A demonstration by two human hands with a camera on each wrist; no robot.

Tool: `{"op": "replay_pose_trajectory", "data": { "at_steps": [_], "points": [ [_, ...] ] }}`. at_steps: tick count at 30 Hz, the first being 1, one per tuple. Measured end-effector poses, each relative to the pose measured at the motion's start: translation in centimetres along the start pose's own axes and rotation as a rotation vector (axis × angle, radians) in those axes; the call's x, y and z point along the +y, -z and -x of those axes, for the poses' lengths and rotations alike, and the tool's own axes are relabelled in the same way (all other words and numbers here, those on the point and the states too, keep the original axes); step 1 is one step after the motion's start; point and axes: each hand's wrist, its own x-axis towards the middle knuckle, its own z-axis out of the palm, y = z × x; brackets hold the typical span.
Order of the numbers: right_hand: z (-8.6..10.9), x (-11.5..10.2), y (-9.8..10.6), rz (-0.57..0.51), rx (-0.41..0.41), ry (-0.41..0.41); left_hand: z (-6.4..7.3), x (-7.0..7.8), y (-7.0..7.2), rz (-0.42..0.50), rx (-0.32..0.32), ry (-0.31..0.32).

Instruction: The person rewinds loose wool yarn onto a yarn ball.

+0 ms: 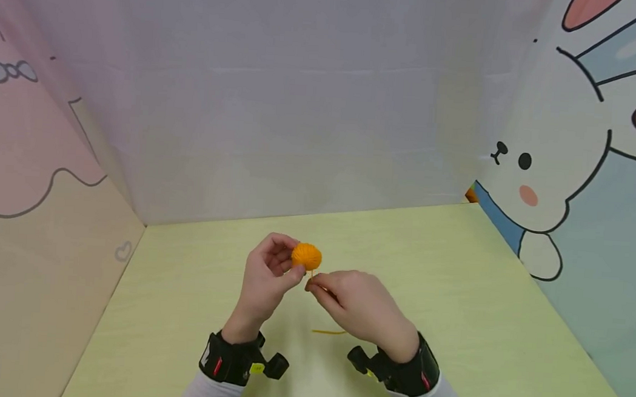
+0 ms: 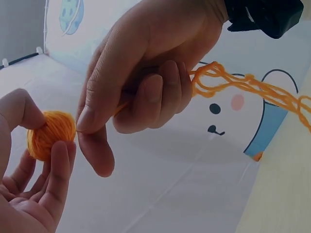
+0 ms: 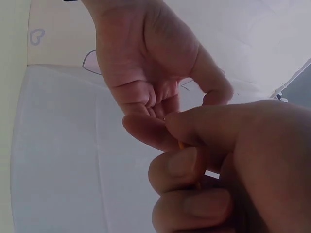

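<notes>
A small ball of orange yarn (image 1: pixel 306 256) is pinched between the thumb and fingers of my left hand (image 1: pixel 269 277), raised over the table. Close on its right, my right hand (image 1: pixel 365 303) pinches the strand coming off the ball between thumb and index finger. The left wrist view shows the yarn running through the curled right fingers and out behind them as loose, looped strands (image 2: pixel 248 86). A yellow-orange length of yarn (image 1: pixel 327 331) shows beneath the right hand in the head view. In the right wrist view the ball is hidden behind the fingers.
The pale yellow-green table (image 1: pixel 191 312) is bounded by a plain whitish curtain (image 1: pixel 300 130) at the back. Printed panels stand at both sides, the right one with a rabbit (image 1: pixel 555 170). Black straps with small cameras circle both wrists.
</notes>
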Motion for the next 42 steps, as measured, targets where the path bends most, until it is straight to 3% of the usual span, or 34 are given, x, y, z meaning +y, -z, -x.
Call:
{"op": "replay_pose_trajectory", "data": {
  "at_steps": [5, 8, 12, 16, 19, 23, 28, 34, 39, 42],
  "points": [
    [0.1, -0.5, 0.1, -0.015, -0.043, 0.055, -0.3, -0.3, 0.2, -0.133, 0.121, 0.03],
    [0.3, -0.5, 0.3, -0.026, -0.003, 0.071, -0.4, 0.0, 0.1, -0.246, 0.121, 0.037],
    [0.6, -0.3, 0.8, -0.033, 0.115, 0.084, -0.3, 0.7, -0.2, -0.376, 0.005, 0.042],
    [0.6, 0.3, 1.3, -0.058, 0.247, 0.086, -0.2, 0.6, -0.3, -0.41, -0.158, 0.055],
    [0.6, 0.8, 1.8, -0.074, 0.316, 0.065, -0.1, 0.2, -0.2, -0.365, -0.275, 0.075],
    [0.5, 1.3, 2.1, -0.063, 0.346, 0.027, 0.2, 0.0, -0.1, -0.249, -0.409, 0.066],
    [0.5, 1.7, 1.8, -0.069, 0.329, 0.012, 0.5, 0.4, 0.0, -0.133, -0.475, 0.024],
    [0.2, 1.7, 1.2, -0.085, 0.248, -0.046, 0.4, 0.7, 0.3, 0.001, -0.419, 0.024],
    [-0.3, 1.6, 0.6, -0.086, 0.111, -0.095, 0.2, 0.7, 0.5, 0.144, -0.298, 0.034],
    [-0.5, 1.5, 0.1, -0.084, 0.014, -0.106, 0.1, 0.7, 0.5, 0.194, -0.184, 0.055]
  ]
}}
